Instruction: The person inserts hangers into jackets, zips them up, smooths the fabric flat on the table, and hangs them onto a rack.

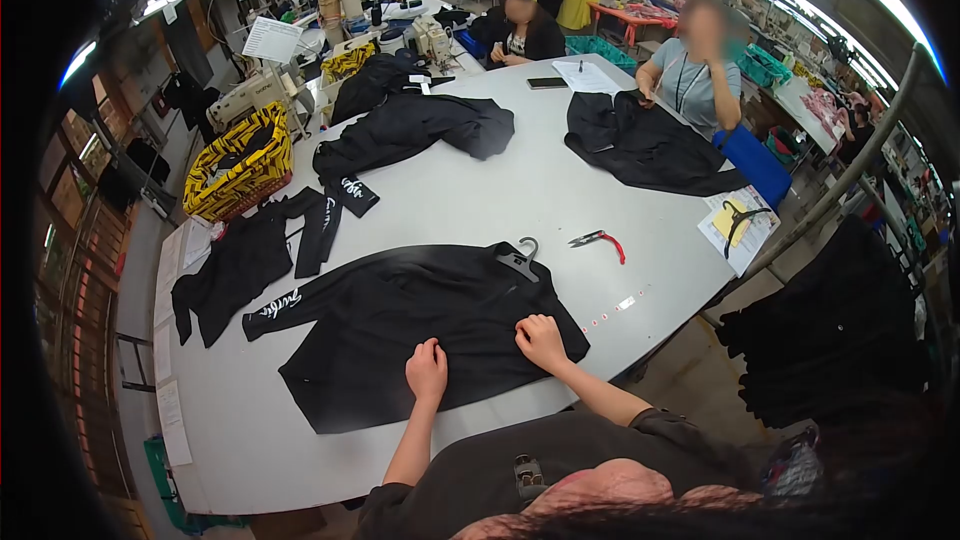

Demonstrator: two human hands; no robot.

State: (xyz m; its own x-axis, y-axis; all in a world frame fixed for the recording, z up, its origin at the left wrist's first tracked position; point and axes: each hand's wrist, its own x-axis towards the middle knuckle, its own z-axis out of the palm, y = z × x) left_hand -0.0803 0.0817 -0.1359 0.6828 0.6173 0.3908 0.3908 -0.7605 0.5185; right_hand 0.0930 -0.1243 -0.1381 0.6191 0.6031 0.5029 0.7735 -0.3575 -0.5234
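Observation:
A black long-sleeved garment (390, 310) lies spread on the table in front of me, with white lettering on its left cuff. A dark hanger (521, 260) sits at its neck, the hook pointing away from me. My left hand (427, 370) rests on the lower middle of the cloth, its fingers curled closed on the fabric. To the right of it, my right hand (541, 342) is closed on the same garment near its side, fingers bent into the cloth. Red-handled thread snips (600, 244) lie beyond the garment on the right.
More black garments (420, 130) lie at the far left and near a seated person (695, 70) at the far right. A yellow-and-black lined basket (240, 165) stands at the left edge. Papers with another hanger (740, 225) lie by the right edge; a phone (547, 83) is at the back.

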